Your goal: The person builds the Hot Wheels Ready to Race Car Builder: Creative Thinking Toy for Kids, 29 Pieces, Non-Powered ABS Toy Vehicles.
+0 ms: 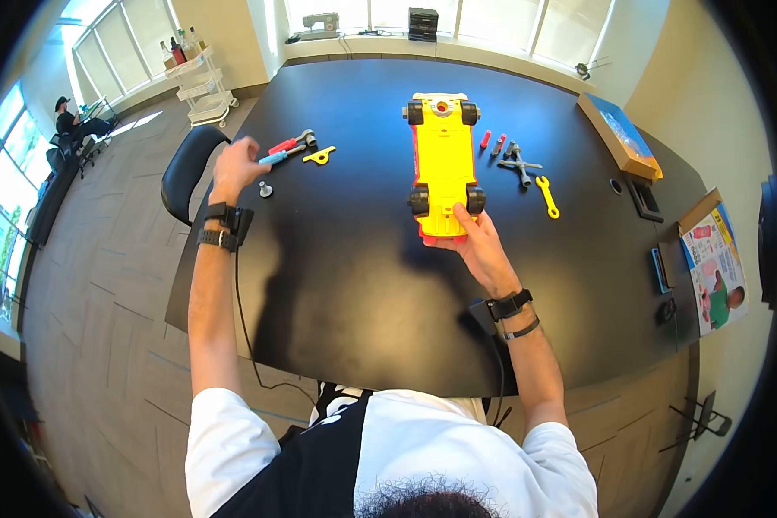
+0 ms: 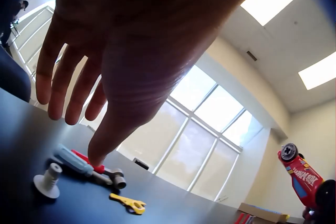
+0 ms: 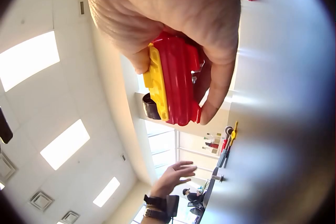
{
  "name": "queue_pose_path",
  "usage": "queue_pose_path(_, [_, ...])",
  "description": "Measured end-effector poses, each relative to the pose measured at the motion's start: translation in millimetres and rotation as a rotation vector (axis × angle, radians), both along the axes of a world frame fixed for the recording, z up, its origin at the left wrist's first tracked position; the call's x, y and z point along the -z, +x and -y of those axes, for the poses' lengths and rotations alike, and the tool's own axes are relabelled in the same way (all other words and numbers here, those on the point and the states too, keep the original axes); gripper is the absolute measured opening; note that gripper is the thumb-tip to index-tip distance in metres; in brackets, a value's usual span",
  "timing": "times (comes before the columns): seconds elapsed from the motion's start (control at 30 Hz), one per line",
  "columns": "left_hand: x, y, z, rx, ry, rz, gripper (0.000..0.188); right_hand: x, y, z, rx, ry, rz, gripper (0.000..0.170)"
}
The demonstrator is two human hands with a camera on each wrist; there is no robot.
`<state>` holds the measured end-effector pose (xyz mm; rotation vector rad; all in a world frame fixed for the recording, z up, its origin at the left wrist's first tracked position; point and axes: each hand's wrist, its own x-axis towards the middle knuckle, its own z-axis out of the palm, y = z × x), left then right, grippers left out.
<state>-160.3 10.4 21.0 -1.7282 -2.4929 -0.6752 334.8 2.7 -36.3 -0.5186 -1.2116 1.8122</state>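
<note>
My right hand (image 1: 483, 250) holds a red toy car (image 3: 176, 79) by one end, thumb on its yellow underside (image 1: 445, 164) and fingers around the red body. The underside with its black wheels faces me, and the car is tilted up over the table. My left hand (image 1: 237, 168) hovers at the table's left side, fingers loosely extended and holding nothing. Close by its fingertips lies a toy screwdriver (image 2: 73, 160) with a light blue handle, against a red-handled toy hammer (image 1: 285, 146). A pale grey plastic screw (image 2: 48, 182) stands on its head near them, and a small yellow piece (image 2: 127, 203) lies beyond.
Right of the car lie red plastic screws (image 1: 485, 139), a grey cross-shaped wrench (image 1: 521, 166) and a yellow wrench (image 1: 547, 198). An open box (image 1: 626, 129) and a printed box (image 1: 716, 268) are along the right edge. A black chair (image 1: 177, 173) stands at the left.
</note>
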Motion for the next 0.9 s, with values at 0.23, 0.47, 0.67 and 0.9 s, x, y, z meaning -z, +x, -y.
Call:
queue_pose_path(0.23, [82,-35,17,-0.023,-0.099,0.172,0.059,2,0,-2,-0.022,0.003,-0.007,0.047])
queue_pose_path(0.47, [89,-20,-3,0.018,0.077,0.176,0.040,-1,0,-1,-0.009,0.011,0.028,0.043])
queue_pose_path(0.67, [24,49,-8,0.451,0.346,0.789,0.020,-4,1,2,-0.001,0.022,0.075,0.047])
queue_pose_path(0.9, [-63,147,-16,0.562,0.393,0.624,0.026,-1,-1,0,0.009,-0.009,0.040,0.043])
